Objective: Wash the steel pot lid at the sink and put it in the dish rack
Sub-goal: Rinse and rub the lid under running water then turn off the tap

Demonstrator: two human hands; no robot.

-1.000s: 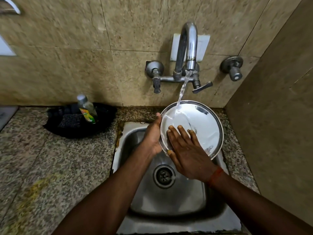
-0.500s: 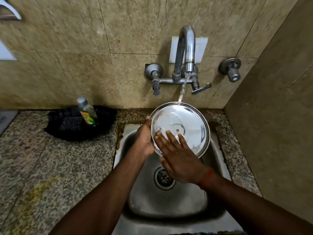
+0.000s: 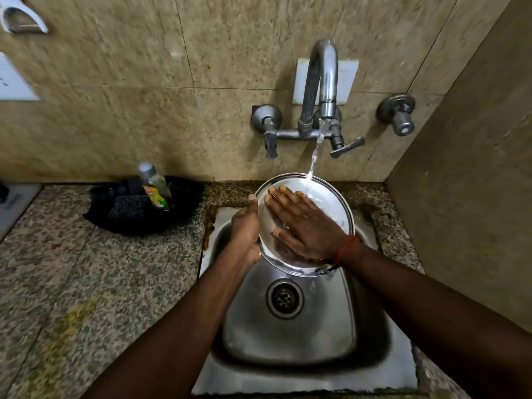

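Note:
A round steel pot lid [image 3: 334, 203] is held tilted over the steel sink [image 3: 290, 335], its inner face toward me. My left hand [image 3: 246, 233] grips its left rim. My right hand [image 3: 305, 224] lies flat on the lid's face, fingers spread and pointing up-left, covering much of it. Water from the wall tap [image 3: 322, 90] runs onto the lid's top edge. No dish rack is in view.
A black tray [image 3: 187, 194] on the granite counter [image 3: 72, 283] left of the sink holds a dish-soap bottle [image 3: 155, 187] and a dark scrubber [image 3: 129, 208]. A tiled wall [image 3: 466, 197] closes in on the right. The sink drain [image 3: 284, 298] lies below the lid.
My right hand slid up across the lid's face from its lower-left part toward the top. The lid shifted slightly under the stream. My left hand kept its grip.

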